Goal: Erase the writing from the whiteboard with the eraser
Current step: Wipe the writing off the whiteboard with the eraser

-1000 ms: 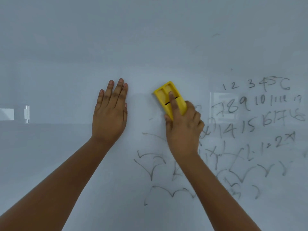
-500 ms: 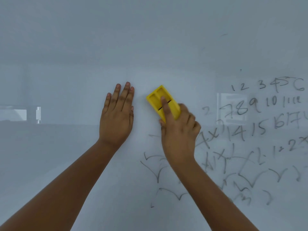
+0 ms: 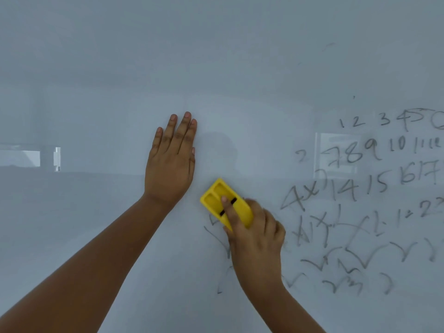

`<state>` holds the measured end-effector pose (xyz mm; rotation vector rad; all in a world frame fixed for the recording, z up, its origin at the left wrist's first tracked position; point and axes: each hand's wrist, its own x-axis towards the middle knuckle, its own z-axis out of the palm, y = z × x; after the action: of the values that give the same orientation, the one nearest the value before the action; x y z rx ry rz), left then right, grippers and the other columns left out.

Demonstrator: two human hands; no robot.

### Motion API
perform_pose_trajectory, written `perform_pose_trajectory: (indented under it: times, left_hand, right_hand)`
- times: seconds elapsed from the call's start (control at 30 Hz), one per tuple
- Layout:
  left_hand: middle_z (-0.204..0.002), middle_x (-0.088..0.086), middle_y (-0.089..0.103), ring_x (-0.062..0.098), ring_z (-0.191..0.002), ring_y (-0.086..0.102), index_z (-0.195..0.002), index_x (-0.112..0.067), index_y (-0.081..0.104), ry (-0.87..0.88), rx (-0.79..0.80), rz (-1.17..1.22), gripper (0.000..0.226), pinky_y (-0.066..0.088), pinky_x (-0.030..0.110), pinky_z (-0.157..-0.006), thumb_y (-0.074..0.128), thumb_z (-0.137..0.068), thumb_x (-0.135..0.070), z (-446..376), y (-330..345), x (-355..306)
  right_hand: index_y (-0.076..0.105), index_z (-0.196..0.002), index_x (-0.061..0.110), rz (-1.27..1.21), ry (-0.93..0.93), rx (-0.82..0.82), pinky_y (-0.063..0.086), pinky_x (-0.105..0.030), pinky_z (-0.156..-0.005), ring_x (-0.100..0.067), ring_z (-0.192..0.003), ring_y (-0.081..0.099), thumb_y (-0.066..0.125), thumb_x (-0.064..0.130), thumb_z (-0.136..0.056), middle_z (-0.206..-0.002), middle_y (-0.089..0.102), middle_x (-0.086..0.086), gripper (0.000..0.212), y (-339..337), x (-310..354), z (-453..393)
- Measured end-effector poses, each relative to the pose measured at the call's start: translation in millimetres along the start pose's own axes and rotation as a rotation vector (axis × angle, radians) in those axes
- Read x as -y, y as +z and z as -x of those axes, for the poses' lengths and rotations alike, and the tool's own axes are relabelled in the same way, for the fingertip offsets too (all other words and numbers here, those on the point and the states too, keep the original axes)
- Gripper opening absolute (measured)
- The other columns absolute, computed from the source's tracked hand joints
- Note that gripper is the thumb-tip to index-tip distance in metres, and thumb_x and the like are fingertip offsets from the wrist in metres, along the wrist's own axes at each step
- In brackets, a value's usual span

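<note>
The whiteboard (image 3: pixel 96 68) fills the whole head view. My right hand (image 3: pixel 257 239) presses a yellow eraser (image 3: pixel 216 200) flat on the board, index finger laid along its back. Grey handwriting (image 3: pixel 360 188) of numbers and check-like marks covers the board's right and lower right. A few faint strokes (image 3: pixel 216 239) show just left of my right hand. My left hand (image 3: pixel 171 162) lies flat on the board with fingers together, up and left of the eraser, holding nothing.
Bright reflections sit on the glossy board: a white patch with a small clip shape (image 3: pixel 57 159) at the left edge, and a pale rectangle (image 3: pixel 336 155) behind the numbers on the right.
My right hand has slid the eraser down the board from beside my left fingertips to below my left palm. The strokes there are fainter. My left hand stays planted.
</note>
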<state>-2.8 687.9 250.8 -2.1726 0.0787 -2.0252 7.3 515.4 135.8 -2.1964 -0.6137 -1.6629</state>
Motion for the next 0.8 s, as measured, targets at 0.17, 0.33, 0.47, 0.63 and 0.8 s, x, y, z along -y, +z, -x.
perform_pose_trajectory:
  times: [0.17, 0.33, 0.47, 0.63, 0.8]
  left_hand:
    - [-0.151, 0.012, 0.033, 0.028, -0.141, 0.024, -0.144, -0.005, 0.033, -0.017, -0.007, 0.004, 0.047, 0.018, 0.044, -0.115, 0.031, -0.097, -0.014, 2, 0, 0]
    - [-0.151, 0.012, 0.034, 0.029, -0.140, 0.025, -0.143, -0.005, 0.033, -0.015, -0.016, 0.004, 0.047, 0.019, 0.044, -0.114, 0.030, -0.097, -0.014, 2, 1, 0]
    - [-0.150, 0.012, 0.035, 0.030, -0.140, 0.026, -0.143, -0.005, 0.034, -0.012, -0.015, 0.005, 0.046, 0.020, 0.045, -0.114, 0.030, -0.098, -0.014, 3, 0, 0]
    - [-0.151, 0.011, 0.034, 0.029, -0.140, 0.026, -0.143, -0.005, 0.034, -0.020, -0.023, 0.008, 0.046, 0.019, 0.044, -0.115, 0.031, -0.098, -0.013, 5, 1, -1]
    - [-0.151, 0.011, 0.034, 0.028, -0.141, 0.026, -0.143, -0.006, 0.034, -0.017, -0.039, 0.006, 0.046, 0.018, 0.043, -0.115, 0.031, -0.098, -0.014, 5, 3, 0]
  right_hand:
    - [0.034, -0.135, 0.035, -0.069, 0.135, 0.002, 0.045, -0.051, -0.076, -0.039, -0.092, 0.056, 0.076, 0.023, -0.072, -0.119, 0.057, -0.018, 0.076, -7, -24, 6]
    - [0.034, -0.134, 0.039, -0.078, 0.082, -0.025, 0.046, -0.049, -0.079, -0.034, -0.095, 0.054, 0.077, 0.025, -0.069, -0.120, 0.055, -0.014, 0.079, 5, 11, 3]
    - [0.035, -0.131, 0.043, -0.053, -0.063, 0.024, 0.045, -0.047, -0.080, -0.028, -0.101, 0.043, 0.075, 0.020, -0.067, -0.122, 0.044, -0.007, 0.079, 19, 14, 57]
    - [0.036, -0.131, 0.040, -0.110, 0.119, 0.008, 0.044, -0.052, -0.082, -0.036, -0.101, 0.051, 0.072, 0.015, -0.075, -0.124, 0.052, -0.014, 0.071, 8, -10, 49]
    - [0.037, -0.132, 0.040, -0.141, 0.160, 0.026, 0.043, -0.050, -0.084, -0.032, -0.099, 0.050, 0.076, 0.020, -0.070, -0.119, 0.059, -0.015, 0.075, 14, 16, 40]
